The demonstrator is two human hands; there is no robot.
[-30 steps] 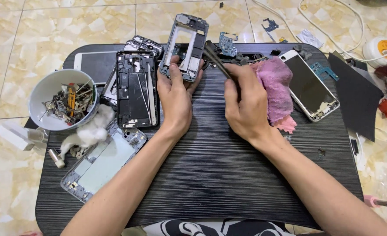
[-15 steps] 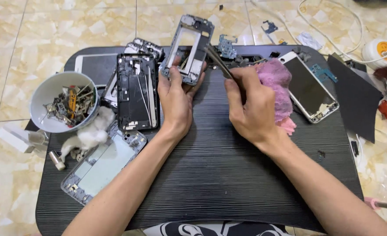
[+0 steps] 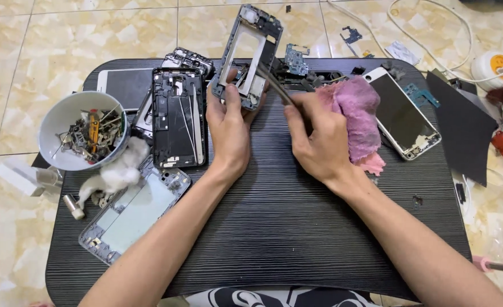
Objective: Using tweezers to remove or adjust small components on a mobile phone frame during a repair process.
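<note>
My left hand (image 3: 228, 128) grips the lower end of a grey phone middle frame (image 3: 250, 54), holding it tilted up over the back of the black mat (image 3: 285, 227). My right hand (image 3: 318, 139) holds dark tweezers (image 3: 274, 85), whose tips reach into the lower part of that frame. A pink cloth (image 3: 358, 116) lies under and beside my right hand.
A white bowl (image 3: 58, 122) of small metal parts stands at the left, with a wad of cotton (image 3: 115, 173) below it. Other phone frames (image 3: 177, 116) and a pale-screened one (image 3: 132, 213) lie left; a phone with a dark screen (image 3: 402, 113) lies right. Cables and a dark sheet (image 3: 461, 133) are on the tiled floor.
The phone frame has tipped a little further up and back in my left hand. The tweezers stay at its lower part, and my right hand has barely shifted.
</note>
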